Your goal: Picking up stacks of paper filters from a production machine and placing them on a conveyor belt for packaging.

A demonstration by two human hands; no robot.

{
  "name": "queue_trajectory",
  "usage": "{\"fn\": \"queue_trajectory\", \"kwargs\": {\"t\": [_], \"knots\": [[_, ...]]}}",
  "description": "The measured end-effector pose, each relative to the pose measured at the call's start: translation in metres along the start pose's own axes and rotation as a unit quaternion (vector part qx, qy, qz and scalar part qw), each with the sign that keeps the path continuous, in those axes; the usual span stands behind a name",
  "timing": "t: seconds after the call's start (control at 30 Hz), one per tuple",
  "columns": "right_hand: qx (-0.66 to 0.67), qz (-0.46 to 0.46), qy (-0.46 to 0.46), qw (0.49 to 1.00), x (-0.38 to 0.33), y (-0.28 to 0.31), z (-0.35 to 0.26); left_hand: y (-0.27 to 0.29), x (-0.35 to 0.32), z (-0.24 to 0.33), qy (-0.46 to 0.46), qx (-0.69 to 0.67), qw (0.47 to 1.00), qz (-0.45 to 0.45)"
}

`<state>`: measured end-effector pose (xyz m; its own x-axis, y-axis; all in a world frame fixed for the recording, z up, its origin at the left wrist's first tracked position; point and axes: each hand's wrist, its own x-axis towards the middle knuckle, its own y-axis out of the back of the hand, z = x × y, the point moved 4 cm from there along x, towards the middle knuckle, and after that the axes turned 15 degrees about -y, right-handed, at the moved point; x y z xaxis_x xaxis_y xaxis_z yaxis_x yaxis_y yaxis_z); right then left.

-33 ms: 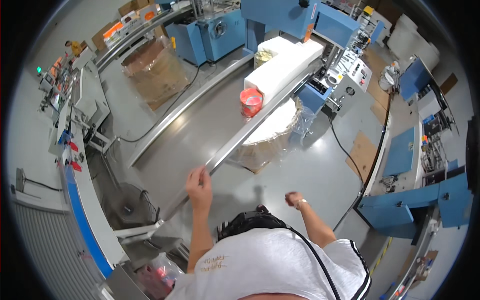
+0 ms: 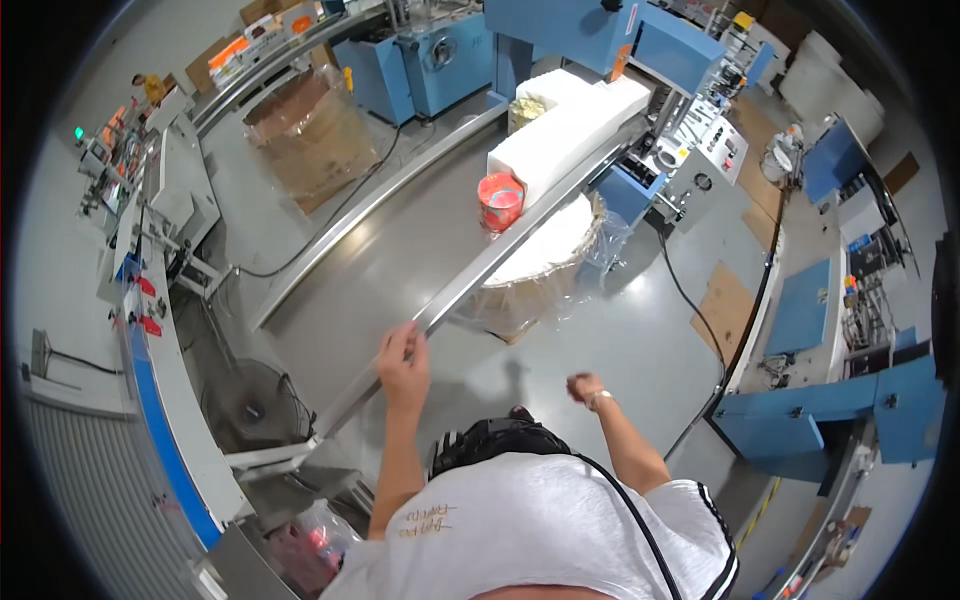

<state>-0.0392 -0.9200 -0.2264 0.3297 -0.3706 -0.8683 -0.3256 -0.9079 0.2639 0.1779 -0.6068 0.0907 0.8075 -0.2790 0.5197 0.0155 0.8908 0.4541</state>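
My left hand hovers by the near metal rail of a wide steel table, fingers loosely curled; whether it touches the rail I cannot tell. Farther right, over the grey floor, my right hand hangs in a loose fist, with a band at its wrist. Nothing shows in either hand. On the table, against the near rail, stands a round red container with a patterned side. Just behind it lies a long stack of white sheets, reaching toward a blue machine.
Under the near rail stands a plastic-lined bin with white material. A large cardboard box sits beyond the table. A black cable crosses the floor at right, near flat cardboard. Blue cabinets line the right side.
My left hand has shifted slightly up and right along the rail. My right hand has risen a little. The red container and white stack stay in place.
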Motion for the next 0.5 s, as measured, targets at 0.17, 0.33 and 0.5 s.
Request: {"fn": "queue_trajectory", "kwargs": {"t": [0.17,0.33,0.5], "knots": [[0.302,0.061,0.210,0.928,-0.050,0.023,-0.154,-0.066,0.040,0.009,-0.046,-0.024,0.996,-0.077],[0.294,0.065,0.391,0.869,-0.129,0.019,-0.275,-0.109,0.081,0.002,-0.051,-0.050,0.987,-0.146],[0.068,0.247,0.575,0.777,-0.200,0.032,-0.363,-0.150,0.131,-0.011,-0.092,0.006,0.983,-0.159]]}}
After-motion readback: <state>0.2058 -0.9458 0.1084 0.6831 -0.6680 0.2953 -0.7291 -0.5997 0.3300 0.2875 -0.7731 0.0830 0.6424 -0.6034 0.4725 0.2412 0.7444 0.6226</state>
